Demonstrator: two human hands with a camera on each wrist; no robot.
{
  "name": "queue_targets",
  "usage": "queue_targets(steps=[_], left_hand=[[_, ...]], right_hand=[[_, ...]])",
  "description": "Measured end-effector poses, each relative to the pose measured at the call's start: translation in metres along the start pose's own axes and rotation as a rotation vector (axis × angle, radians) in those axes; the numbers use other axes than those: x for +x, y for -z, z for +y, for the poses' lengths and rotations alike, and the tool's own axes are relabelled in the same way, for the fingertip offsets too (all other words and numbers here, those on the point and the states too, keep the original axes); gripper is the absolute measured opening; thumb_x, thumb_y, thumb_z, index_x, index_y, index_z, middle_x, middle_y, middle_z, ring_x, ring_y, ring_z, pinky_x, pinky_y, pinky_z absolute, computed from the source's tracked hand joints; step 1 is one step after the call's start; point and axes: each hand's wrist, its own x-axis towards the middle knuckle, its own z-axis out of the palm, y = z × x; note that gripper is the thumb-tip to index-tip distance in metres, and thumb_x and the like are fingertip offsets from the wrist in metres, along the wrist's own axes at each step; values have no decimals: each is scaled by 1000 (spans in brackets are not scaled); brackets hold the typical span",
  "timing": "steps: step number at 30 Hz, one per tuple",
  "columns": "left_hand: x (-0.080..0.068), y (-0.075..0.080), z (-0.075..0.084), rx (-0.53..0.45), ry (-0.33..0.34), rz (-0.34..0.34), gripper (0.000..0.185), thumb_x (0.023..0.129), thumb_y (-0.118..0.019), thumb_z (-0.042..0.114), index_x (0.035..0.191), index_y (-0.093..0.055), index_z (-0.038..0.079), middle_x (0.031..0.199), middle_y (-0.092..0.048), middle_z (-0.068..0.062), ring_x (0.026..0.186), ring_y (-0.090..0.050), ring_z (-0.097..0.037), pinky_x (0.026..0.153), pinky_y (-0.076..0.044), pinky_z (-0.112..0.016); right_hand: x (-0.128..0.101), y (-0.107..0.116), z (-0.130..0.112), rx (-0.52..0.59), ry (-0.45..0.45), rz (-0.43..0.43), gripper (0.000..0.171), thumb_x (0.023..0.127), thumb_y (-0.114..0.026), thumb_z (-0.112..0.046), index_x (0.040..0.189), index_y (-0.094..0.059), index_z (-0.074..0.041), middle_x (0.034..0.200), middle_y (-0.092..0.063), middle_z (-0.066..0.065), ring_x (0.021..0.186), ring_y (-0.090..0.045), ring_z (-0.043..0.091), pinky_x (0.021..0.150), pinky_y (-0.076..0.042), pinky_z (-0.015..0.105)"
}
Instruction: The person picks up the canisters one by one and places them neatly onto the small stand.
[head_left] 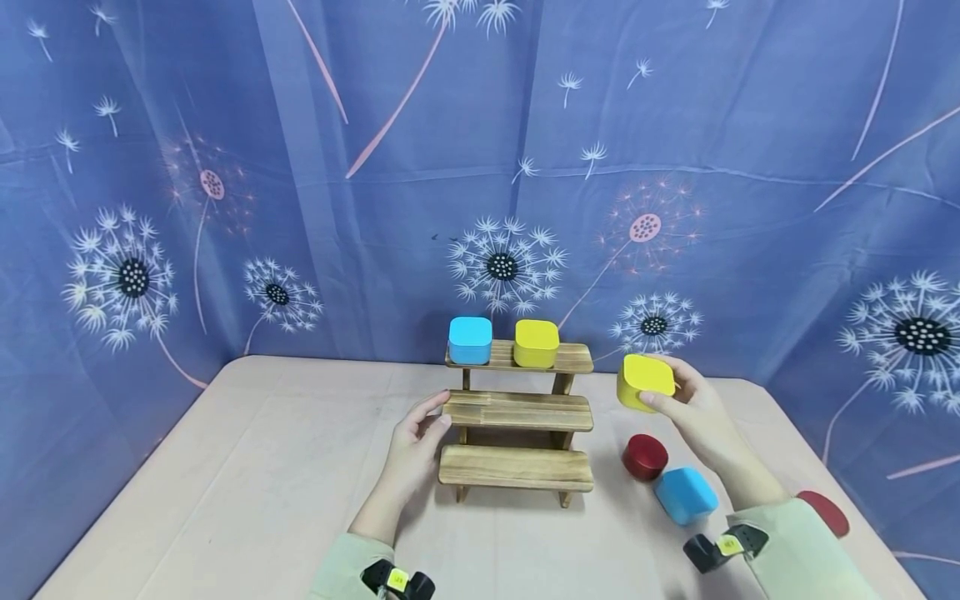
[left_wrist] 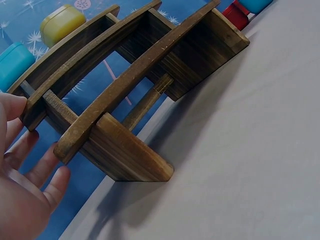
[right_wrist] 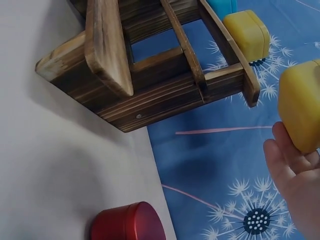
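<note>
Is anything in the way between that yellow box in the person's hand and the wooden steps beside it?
Nothing visible: the yellow box in the right hand hangs in open air right of the wooden steps, whose middle and bottom steps are bare.

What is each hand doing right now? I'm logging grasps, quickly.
Left hand: open, fingertips touching the wooden shelf at its middle step.
Right hand: holding the yellow box.

A blue fabric backdrop (head_left: 480,125) printed with white dandelion heads and thin pink stems hangs behind and to both sides, creased with vertical folds and enclosing the scene like a booth. In front of it stands a table (head_left: 247,492) covered with a pale beige cloth that shows faint fold lines. Light is even and soft, leaving only faint shadows on the cloth.
</note>
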Motion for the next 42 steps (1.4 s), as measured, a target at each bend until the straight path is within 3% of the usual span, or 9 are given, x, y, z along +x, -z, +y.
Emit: queue_targets(steps=[10,18,33,42], left_hand=[[0,0,-1,14,-6,3,37,93,-57,12,130,-56,9,137,-51,-8,106,-57,-20,90,-44,-17],[0,1,-1,11,-3,5,37,94,-57,12,131,-56,9,137,-52,-8,104,-57,-16,89,-45,-17],[1,1,-1,-9,-11,3,38,93,-58,10,130,-56,6,136,-52,-10,102,-57,-14,89,-45,-16],[1,1,-1,-5,-6,-2,38,93,-57,10,131,-55,7,138,-51,-10,105,-56,-18,90,-44,-16]], right_hand=[[9,-4,5,42,45,22,48,89,-56,6,129,-49,-20,108,-61,-13,91,-59,0,77,-51,14],[15,-7,4,9,19,36,46,89,-59,2,130,-50,-18,111,-61,-14,93,-59,1,78,-51,14],[26,-16,1,-204,3,81,58,89,-64,-8,140,-39,-1,111,-57,-23,96,-58,-5,79,-50,11],[34,-26,-3,-264,23,88,56,87,-67,-11,137,-43,-1,113,-55,-24,99,-56,-7,82,-47,9]])
